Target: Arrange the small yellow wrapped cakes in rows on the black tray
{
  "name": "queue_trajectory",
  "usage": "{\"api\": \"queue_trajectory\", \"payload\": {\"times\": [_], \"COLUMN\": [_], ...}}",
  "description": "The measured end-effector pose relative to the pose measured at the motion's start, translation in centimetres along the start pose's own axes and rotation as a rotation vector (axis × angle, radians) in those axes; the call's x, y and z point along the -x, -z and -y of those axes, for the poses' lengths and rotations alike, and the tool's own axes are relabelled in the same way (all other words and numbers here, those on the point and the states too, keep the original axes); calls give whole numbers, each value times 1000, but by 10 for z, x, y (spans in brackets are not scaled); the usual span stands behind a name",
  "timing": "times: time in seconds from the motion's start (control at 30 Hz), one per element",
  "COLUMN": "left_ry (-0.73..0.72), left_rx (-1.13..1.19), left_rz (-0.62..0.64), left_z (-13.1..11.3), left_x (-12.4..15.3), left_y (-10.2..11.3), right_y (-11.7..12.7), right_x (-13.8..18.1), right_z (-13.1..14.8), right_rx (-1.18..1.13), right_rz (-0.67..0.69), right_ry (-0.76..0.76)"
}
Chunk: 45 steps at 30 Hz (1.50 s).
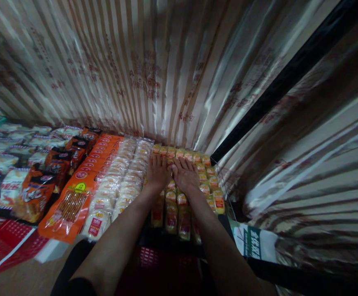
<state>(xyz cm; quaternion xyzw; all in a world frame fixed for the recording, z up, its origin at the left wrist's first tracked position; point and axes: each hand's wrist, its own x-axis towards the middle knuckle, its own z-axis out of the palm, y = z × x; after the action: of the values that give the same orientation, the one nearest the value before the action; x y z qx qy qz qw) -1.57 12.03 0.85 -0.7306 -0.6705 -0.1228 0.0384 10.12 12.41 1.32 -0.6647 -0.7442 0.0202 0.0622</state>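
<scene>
Both hands reach forward and lie on rows of small yellow packaged cakes (pixel 172 213) with red labels. My left hand (pixel 159 173) rests flat on the left rows, fingers stretched toward the back. Beside it, my right hand (pixel 185 174) lies flat with fingers spread, its thumb close to the left hand. Neither hand grips anything. The packs under the palms and forearms are partly hidden. Just left of the cakes stand two rows of clear-wrapped round white pastries (pixel 126 172).
Orange snack packets (pixel 70 201), orange-black bags (pixel 37 193) and white bags (pixel 12 185) fill the left. Red baskets (pixel 3 246) stand in front. A striped printed curtain (pixel 166 74) hangs behind, with a black post (pixel 274 86) slanting on the right. A green-white box (pixel 255 242) lies at right.
</scene>
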Motion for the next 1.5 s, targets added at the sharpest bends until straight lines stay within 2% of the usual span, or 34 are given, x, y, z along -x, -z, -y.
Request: {"api": "queue_trajectory", "payload": {"times": [0.27, 0.4, 0.57, 0.67, 0.8, 0.93, 1.27, 1.5], "left_ry": [12, 29, -11, -54, -87, -101, -110, -118], "left_rx": [-20, -3, 47, 62, 72, 77, 58, 55], "left_rz": [18, 61, 63, 53, 53, 106, 107, 52], "left_z": [0, -2, -15, -24, -28, -25, -25, -24], "left_x": [0, -1, 10, 23, 33, 33, 34, 36], "left_y": [-1, 5, 21, 25, 19, 15, 11, 5], "right_y": [0, 9, 25, 26, 19, 14, 8, 7], "right_x": [-1, 1, 18, 33, 41, 40, 42, 44], "right_z": [2, 4, -2, -9, -15, -14, -11, -10], "right_rx": [-18, -49, -33, -9, 15, 0, 14, -3], "right_rz": [21, 14, -44, -46, -32, -6, 14, -4], "right_ry": [-19, -17, -20, -32, -26, -32, -46, -51]}}
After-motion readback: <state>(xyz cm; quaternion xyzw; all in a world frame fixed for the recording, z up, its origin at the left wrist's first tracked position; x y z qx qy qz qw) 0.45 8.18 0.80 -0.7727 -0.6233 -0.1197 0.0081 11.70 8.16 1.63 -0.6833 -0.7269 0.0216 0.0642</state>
